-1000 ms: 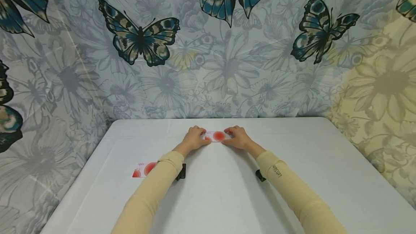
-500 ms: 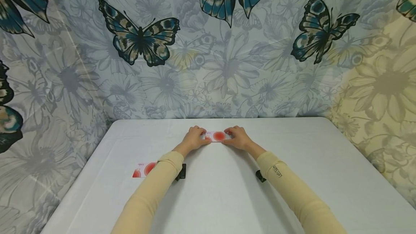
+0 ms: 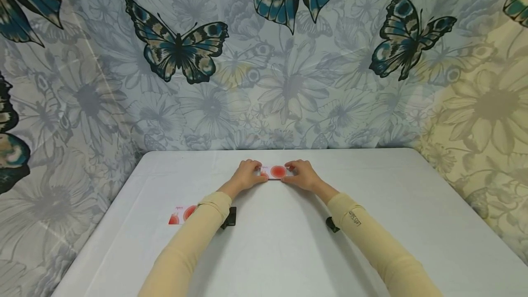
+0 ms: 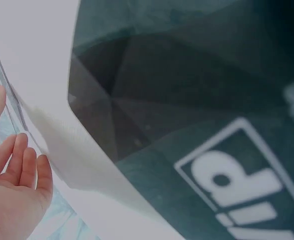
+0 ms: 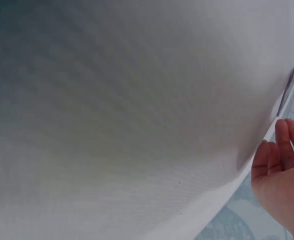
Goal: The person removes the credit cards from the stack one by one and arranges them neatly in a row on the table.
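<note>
Near the far edge of the table, both hands hold a flat pink-and-white piece with a red circle [image 3: 278,172]. My left hand [image 3: 246,174] pinches its left end, thumb at the near side and fingers at the far side. At the right end, my right hand [image 3: 303,174] pinches it the same way. A thin dark line shows along its near edge. A similar pink-and-white piece [image 3: 176,216] lies on the table at the left, partly hidden by the left sleeve. Both the left hand [image 4: 16,195] and the right hand [image 5: 282,185] show at the wrist views' edges.
The white table [image 3: 280,251] ends at a cloth backdrop [image 3: 288,81] with butterflies and flowers. A dark rectangular thing [image 3: 232,217] shows beside the left forearm; a small dark thing [image 3: 332,224] is under the right. A dark teal surface [image 4: 162,115] with white lettering fills much of the left wrist view.
The near edge of the held piece has risen slightly, and a dark line now shows beneath it. Both forearms have shifted a little; the hands keep their hold.
</note>
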`<state>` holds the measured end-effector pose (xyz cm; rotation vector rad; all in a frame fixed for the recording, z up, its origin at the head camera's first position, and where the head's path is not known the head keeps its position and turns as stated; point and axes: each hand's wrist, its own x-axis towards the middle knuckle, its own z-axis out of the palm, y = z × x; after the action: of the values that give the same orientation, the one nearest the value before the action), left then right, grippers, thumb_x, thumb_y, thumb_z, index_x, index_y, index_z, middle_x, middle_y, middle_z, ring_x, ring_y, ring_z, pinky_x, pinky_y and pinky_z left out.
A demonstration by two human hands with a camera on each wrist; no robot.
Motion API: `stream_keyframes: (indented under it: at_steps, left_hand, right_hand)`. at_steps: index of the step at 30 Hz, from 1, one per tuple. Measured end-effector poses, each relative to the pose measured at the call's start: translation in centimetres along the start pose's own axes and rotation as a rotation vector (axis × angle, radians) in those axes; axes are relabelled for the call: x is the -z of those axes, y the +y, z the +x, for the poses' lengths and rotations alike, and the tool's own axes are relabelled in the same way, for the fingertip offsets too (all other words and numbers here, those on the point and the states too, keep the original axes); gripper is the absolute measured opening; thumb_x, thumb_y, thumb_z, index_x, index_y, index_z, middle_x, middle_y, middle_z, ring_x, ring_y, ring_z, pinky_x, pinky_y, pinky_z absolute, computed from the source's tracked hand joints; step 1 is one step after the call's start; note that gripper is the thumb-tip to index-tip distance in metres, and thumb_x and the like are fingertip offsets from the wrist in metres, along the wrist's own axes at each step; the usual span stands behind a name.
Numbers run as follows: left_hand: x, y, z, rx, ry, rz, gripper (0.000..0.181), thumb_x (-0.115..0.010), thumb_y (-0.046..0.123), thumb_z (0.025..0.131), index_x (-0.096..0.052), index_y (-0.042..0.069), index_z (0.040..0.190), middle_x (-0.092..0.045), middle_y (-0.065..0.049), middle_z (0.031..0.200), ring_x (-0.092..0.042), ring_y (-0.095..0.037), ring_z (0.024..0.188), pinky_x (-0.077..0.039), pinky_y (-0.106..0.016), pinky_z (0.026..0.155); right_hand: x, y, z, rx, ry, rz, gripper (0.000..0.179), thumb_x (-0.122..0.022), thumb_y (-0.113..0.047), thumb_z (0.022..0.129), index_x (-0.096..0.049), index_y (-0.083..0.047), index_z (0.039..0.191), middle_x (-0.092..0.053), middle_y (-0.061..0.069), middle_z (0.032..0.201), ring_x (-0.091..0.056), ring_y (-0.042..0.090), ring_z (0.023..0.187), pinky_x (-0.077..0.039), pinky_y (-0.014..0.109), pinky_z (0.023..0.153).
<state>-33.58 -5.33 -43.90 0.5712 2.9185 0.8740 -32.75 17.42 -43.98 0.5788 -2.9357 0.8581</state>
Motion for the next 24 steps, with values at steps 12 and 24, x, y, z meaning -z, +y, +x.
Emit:
stream_keyframes:
  at_steps: [12,24]
  left_hand:
    - [0.3,0.4,-0.7,-0.01,0.033,-0.118,0.052,-0.077,0.023,0.085,-0.055,-0.003,0.125,-0.06,-0.006,0.098,-0.054,-0.027,0.108,-0.042,-0.04,0.098]
    - [0.2,0.7,-1.0,-0.014,0.074,-0.16,0.053,-0.078,0.019,0.084,-0.054,-0.001,0.126,-0.061,-0.004,0.096,-0.056,-0.024,0.101,-0.045,-0.039,0.092]
  right_hand:
    - [0.2,-0.6,-0.7,-0.027,0.03,0.127,0.051,-0.076,-0.018,0.085,-0.057,0.002,0.128,-0.066,0.007,0.098,-0.053,0.021,0.083,-0.042,0.036,0.079]
    - [0.1,-0.6,-1.1,-0.033,0.044,0.142,0.054,-0.078,-0.014,0.083,-0.055,0.001,0.129,-0.067,0.006,0.096,-0.051,0.02,0.083,-0.04,0.033,0.077]
